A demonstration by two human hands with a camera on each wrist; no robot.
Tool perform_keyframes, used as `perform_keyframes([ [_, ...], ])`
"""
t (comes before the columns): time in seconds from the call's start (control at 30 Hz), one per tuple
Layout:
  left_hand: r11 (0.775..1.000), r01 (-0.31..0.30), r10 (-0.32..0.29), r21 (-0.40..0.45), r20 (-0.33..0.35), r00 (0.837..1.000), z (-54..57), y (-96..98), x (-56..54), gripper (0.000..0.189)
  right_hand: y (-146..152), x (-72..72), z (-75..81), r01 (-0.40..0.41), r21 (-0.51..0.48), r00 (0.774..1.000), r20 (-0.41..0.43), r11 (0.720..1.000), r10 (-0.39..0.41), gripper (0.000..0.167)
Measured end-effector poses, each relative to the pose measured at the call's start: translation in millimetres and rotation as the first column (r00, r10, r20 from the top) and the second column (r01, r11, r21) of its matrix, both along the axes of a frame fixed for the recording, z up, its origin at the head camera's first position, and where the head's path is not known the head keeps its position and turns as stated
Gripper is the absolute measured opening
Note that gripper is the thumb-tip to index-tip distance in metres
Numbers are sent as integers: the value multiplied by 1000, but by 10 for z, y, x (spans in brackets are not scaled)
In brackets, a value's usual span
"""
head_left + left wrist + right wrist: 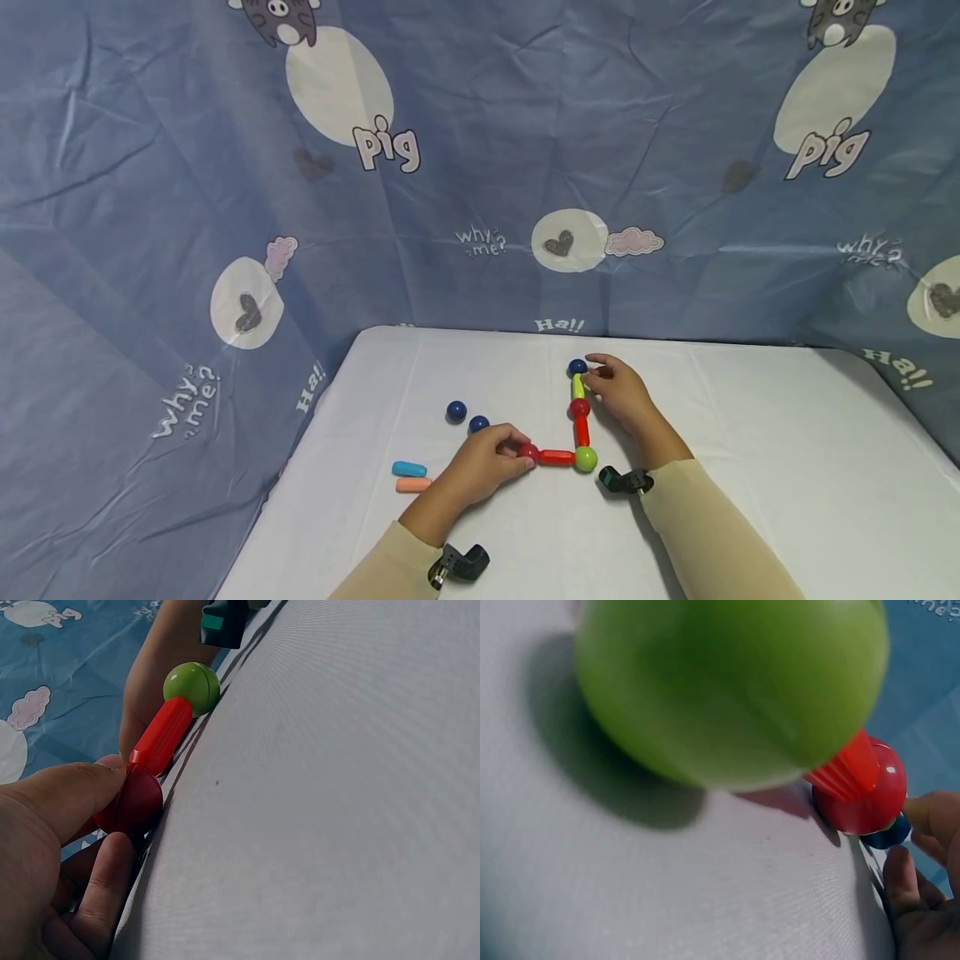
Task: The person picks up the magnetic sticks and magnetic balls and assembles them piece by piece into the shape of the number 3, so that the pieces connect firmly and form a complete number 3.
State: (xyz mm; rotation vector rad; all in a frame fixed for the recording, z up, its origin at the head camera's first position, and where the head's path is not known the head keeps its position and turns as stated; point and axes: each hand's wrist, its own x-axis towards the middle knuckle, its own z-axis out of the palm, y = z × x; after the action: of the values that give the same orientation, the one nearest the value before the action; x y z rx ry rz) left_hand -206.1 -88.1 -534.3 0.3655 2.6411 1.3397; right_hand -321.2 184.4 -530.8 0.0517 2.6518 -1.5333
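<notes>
In the head view, magnetic rods and balls form an L on the white table. My left hand (480,467) pinches the red ball (528,452) at its left end between thumb and fingers. A red rod (557,457) joins that ball to a green ball (586,459) at the corner. From there another red rod (582,431), a second red ball (579,407) and a yellow-green rod (577,387) lead away to a blue ball (577,367). My right hand (621,393) grips this blue ball at its right side; the red ball partly hides it in the right wrist view.
Two loose blue balls, one farther left (456,411) and one (479,424) just beyond my left hand, lie on the table (750,467). A light-blue rod (408,469) and an orange rod (413,485) sit left of my left wrist. Patterned blue cloth (465,183) hangs behind.
</notes>
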Motion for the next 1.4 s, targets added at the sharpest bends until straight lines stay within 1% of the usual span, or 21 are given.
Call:
perform_keyframes([
  [0.07, 1000, -1, 1, 0, 1, 1000, -3, 2, 2, 25, 16, 3, -9, -21, 18, 1000, -1, 1000, 21, 51],
  [0.2, 1000, -2, 2, 3, 2, 1000, -5, 9, 3, 25, 43, -13, -2, -95, 62, 995, 6, 994, 95, 48],
  [0.33, 1000, -6, 6, 3, 7, 1000, -13, 20, -8, 25, 73, -62, 10, -125, 103, 992, 2, 987, 125, 44],
  [0.4, 1000, -9, 9, 1, 11, 1000, -20, 27, -16, 25, 89, -86, 10, -115, 109, 993, -5, 987, 116, 42],
  [0.47, 1000, -9, 9, 4, 11, 1000, -23, 35, -26, 25, 109, -105, 1, -105, 95, 994, -8, 990, 106, 41],
  [0.6, 1000, -9, 8, 8, 20, 1000, -16, 52, -27, 26, 131, -101, -9, -72, 75, 997, -10, 995, 73, 39],
  [0.73, 1000, -11, 11, 15, 38, 999, -11, 67, -14, 29, 142, -85, -26, -53, 67, 998, -9, 996, 54, 39],
  [0.83, 1000, -25, 25, 9, 33, 999, -7, 68, 13, 35, 138, -84, -48, -49, 65, 999, -9, 997, 49, 39],
  [0.9, 999, -34, 34, -2, 18, 999, 23, 44, 59, 39, 121, -85, -59, -45, 67, 999, -8, 997, 46, 39],
  [0.97, 999, -45, 45, -23, 0, 999, 81, -6, 136, 39, 92, -90, -65, -46, 56, 999, 3, 997, 46, 39],
  [1.03, 998, -40, 39, -45, -27, 999, 158, -84, 231, 33, 64, -101, -63, -56, 54, 998, 11, 997, 56, 40],
  [1.1, 998, -22, 19, -63, -54, 998, 241, -186, 334, 25, 47, -111, -55, -63, 54, 998, 10, 997, 62, 39],
  [1.2, 999, -14, 11, -45, -65, 998, 361, -370, 456, 14, 50, -116, -40, -63, 62, 998, 4, 996, 62, 40],
  [1.23, 999, -28, 26, -31, -67, 997, 391, -437, 484, 12, 57, -114, -36, -56, 65, 998, 4, 996, 56, 40],
  [1.3, 997, -82, 82, 4, -55, 995, 444, -575, 527, 9, 75, -107, -37, -45, 70, 999, 5, 997, 44, 39],
  [1.33, 993, -119, 120, 18, -51, 991, 460, -647, 539, 8, 84, -103, -42, -41, 72, 999, 5, 997, 41, 39],
  [1.4, 979, -200, 201, 38, -43, 979, 464, -794, 552, 6, 98, -94, -60, -39, 75, 999, 7, 996, 39, 39],
])
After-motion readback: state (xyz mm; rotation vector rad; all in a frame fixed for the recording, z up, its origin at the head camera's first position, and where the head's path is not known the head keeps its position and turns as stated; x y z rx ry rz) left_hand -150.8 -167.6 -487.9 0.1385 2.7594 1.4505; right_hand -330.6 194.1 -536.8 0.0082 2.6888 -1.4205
